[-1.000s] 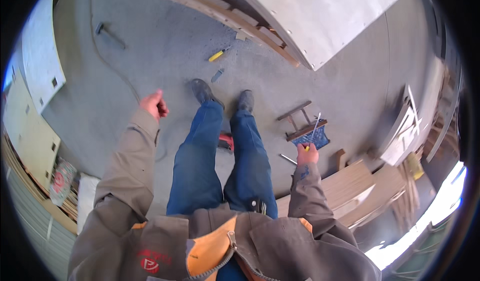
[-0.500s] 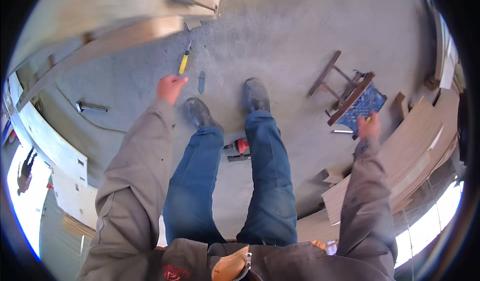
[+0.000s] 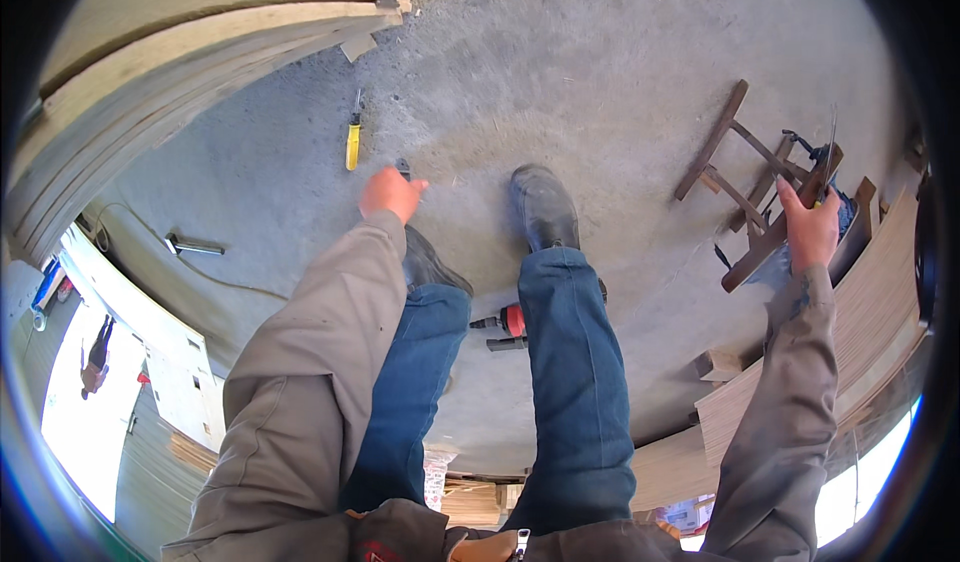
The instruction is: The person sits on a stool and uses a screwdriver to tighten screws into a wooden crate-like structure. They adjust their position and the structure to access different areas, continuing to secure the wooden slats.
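Observation:
At the right, my right hand (image 3: 812, 230) is closed on a slim screwdriver (image 3: 831, 147) with some yellow at its handle, its shaft pointing away from me. The hand is over a small brown wooden stool (image 3: 750, 267) lying tipped on the floor. Blue material shows behind the hand. Near my left shoe, my left hand (image 3: 390, 197) hovers palm down with its thumb held out. Its fingers are mostly hidden. A flat dark piece (image 3: 403, 169) shows just beyond that hand; I cannot tell whether they touch. Farther off lies a yellow-handled screwdriver (image 3: 353, 145).
A red and black drill (image 3: 512, 320) lies between my legs. To the left are a hammer-like tool (image 3: 198, 248) and a cable (image 3: 225, 280). Stacked boards (image 3: 850, 307) line the right side. A wooden panel structure (image 3: 220, 42) fills the upper left.
My left hand has moved right, over the flat dark piece. My right hand has shifted right and farther away, and the screwdriver's shaft now shows plainly. The whole view has shifted.

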A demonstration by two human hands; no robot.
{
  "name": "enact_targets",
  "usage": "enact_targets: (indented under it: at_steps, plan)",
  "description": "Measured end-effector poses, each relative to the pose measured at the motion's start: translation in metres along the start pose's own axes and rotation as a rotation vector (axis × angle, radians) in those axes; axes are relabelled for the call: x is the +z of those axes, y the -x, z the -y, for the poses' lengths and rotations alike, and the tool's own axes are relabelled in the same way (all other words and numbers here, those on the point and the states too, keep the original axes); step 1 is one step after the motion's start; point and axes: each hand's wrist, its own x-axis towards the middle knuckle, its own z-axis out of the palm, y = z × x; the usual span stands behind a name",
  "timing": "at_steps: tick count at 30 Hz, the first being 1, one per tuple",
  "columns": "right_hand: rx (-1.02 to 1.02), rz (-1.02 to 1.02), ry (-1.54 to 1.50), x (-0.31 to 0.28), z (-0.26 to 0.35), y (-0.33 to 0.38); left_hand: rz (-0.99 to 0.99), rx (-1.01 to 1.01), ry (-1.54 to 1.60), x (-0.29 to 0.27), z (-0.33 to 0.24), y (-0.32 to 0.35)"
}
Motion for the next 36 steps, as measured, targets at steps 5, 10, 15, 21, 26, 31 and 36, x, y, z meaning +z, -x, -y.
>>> enact_targets:
  at_steps: [5,10,15,21,26,31,36]
  plan:
    - [0.024,0.024,-0.034,-0.006,0.004,0.002,-0.059,0.1,0.113,0.028,0.009,-0.003]
    - [-0.022,0.039,-0.019,-0.006,0.0,0.01,-0.172,-0.05,0.286,0.015,0.0,0.026]
    - [0.0,0.062,-0.029,-0.007,0.007,0.009,-0.365,-0.03,0.363,0.028,0.027,0.009]
    - [-0.005,0.052,-0.044,-0.01,0.01,0.011,-0.339,0.022,0.32,0.026,0.015,0.006]
    - [0.005,0.027,-0.074,-0.008,0.006,0.013,-0.326,0.06,0.313,0.03,0.011,0.002]
    - [0.013,0.024,-0.085,-0.009,0.007,0.015,-0.196,0.051,0.321,0.018,0.019,-0.005]
    - [-0.073,0.014,-0.063,-0.021,0.022,0.032,-0.111,0.074,0.364,0.012,0.026,-0.012]
